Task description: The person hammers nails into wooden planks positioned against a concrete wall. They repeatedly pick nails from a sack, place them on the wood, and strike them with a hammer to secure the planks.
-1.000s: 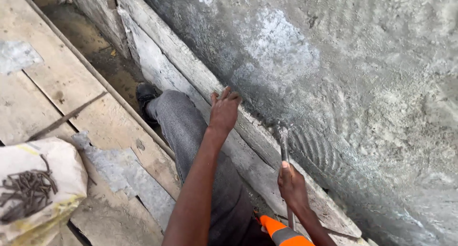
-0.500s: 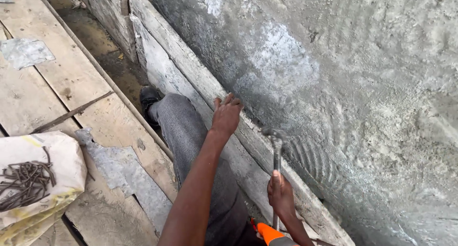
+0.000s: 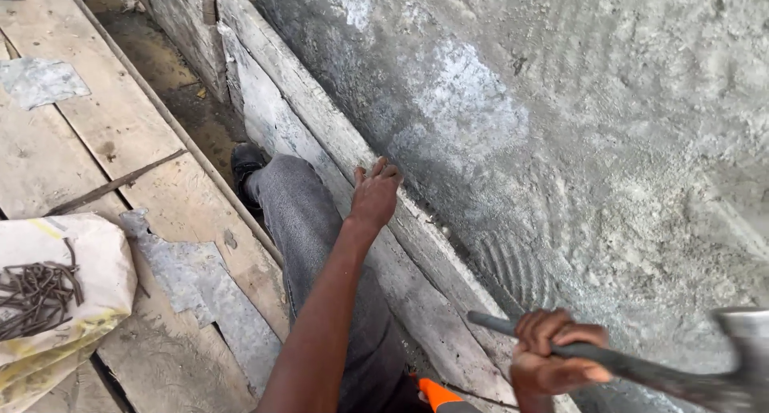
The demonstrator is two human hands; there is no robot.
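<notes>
now, head view: my right hand [image 3: 553, 357] is clamped round the hammer [image 3: 641, 369], fist closed on its dark shaft, head out to the right and cut off by the frame edge, raised near the grey plastered wall [image 3: 561, 124]. my left hand [image 3: 375, 193] rests on the top edge of the wooden board [image 3: 320, 132] along the wall's foot, fingers bent together; cannot tell if they pinch anything, too small to see. my grey trouser leg [image 3: 312, 229] stands beside the board. nails [image 3: 36, 297] lie on a sack [image 3: 96, 261], well apart on the planks [image 3: 72, 141].
</notes>
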